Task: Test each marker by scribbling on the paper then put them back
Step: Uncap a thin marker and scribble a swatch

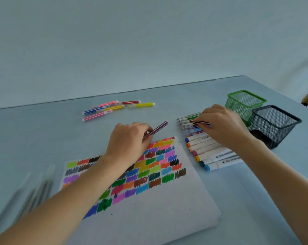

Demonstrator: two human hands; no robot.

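Observation:
A white paper pad (158,206) covered with several coloured scribble patches lies in front of me. My left hand (130,142) pinches a dark purple striped marker (158,128) above the pad's far edge, its free end pointing up and right. My right hand (222,128) reaches into a row of thin markers (188,121) to the right of the pad and pinches a dark red striped one (200,123) lying among them. Below that row lie several thick white markers (209,152) with coloured caps.
A loose group of thin markers (114,108) lies at the back of the table. A green mesh holder (243,103) and a black mesh holder (275,124) stand at the right. Blurred pens (31,197) lie at the near left.

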